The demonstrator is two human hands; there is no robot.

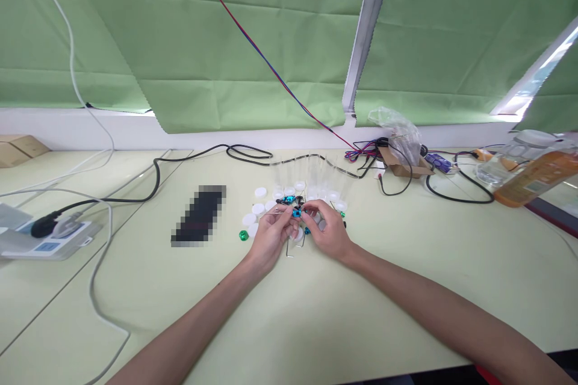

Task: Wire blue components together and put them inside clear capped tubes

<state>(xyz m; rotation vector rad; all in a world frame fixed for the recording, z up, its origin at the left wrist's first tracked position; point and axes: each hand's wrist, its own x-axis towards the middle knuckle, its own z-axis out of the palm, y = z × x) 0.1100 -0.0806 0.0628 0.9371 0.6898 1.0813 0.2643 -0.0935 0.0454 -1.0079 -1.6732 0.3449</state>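
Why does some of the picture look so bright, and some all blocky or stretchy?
Head view: light glares through the gap in the green blinds at right; head view: big squares hide the details of a dark patch on the table; head view: the orange bottle looks stretched near the edge; head view: the blue part between the hands is too tiny to show clearly.
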